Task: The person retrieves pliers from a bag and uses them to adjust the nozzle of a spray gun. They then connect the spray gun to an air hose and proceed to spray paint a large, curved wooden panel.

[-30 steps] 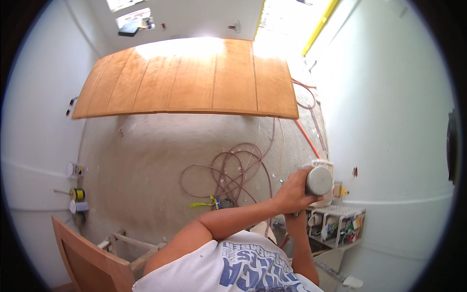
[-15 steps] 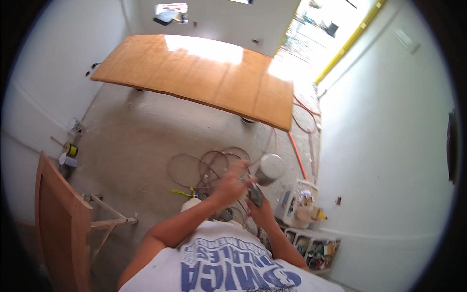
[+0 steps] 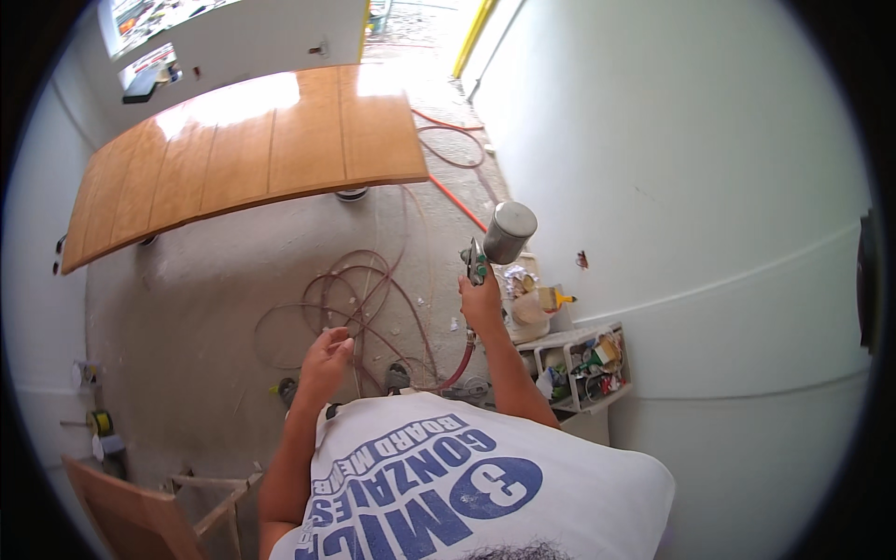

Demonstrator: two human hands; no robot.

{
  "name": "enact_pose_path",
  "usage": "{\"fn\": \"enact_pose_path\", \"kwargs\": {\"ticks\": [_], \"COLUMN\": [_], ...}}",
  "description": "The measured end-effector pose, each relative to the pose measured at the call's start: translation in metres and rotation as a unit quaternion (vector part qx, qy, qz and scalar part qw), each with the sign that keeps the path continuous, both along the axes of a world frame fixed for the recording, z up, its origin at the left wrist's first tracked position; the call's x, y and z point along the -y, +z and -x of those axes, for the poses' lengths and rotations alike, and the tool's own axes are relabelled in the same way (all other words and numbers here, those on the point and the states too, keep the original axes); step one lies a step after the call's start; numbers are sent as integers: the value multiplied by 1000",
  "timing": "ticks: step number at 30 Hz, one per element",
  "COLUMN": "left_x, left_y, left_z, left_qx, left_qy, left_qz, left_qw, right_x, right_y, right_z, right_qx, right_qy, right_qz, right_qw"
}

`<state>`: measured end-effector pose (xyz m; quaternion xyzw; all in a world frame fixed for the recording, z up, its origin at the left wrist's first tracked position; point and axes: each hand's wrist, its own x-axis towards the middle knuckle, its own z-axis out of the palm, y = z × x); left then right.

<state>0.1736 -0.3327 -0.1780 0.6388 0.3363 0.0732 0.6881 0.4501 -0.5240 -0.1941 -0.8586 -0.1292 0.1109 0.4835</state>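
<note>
My right hand (image 3: 483,306) is wrapped round the grip of a spray gun (image 3: 477,262). Its grey metal cup (image 3: 511,233) sticks out up and to the right. From the bottom of the grip a reddish air hose (image 3: 461,370) runs down toward my feet. My left hand (image 3: 327,364) hangs in front of my body with loosely bent fingers, thumb apart, and nothing visible in it. Beyond both hands lies a large glossy wooden door panel (image 3: 247,149), flat and raised off the floor on round supports (image 3: 352,195). Neither hand touches it.
Loops of hose (image 3: 359,299) lie on the concrete floor ahead of my feet. At right, a shelf crate (image 3: 597,397) of cans and tools stands by the wall, near a brush (image 3: 557,298). A wooden frame (image 3: 131,509) leans at lower left.
My hands, close together at the spray gun before, are now apart. The left has drawn back to the left; the right has raised the gun. My view has turned right.
</note>
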Motion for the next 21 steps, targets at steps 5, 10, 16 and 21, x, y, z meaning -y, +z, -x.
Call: {"fn": "enact_pose_path", "kwargs": {"ticks": [5,10,16,21], "left_x": [-69,-155,-236,-276], "left_y": [-11,-37,-60,-42], "left_z": [21,57,85,70], "left_qx": [4,-2,-55,8], "left_qy": [-60,-138,-242,-298], "left_qz": [-22,-19,-64,-31], "left_qw": [998,990,966,954], "right_x": [-27,-74,-141,-196], "right_y": [33,52,89,109], "right_z": [23,72,150,198], "right_qx": [-54,-13,-7,-14], "right_qy": [-87,-155,-183,-191], "right_qz": [-49,-37,-56,39], "right_qw": [994,987,982,981]}}
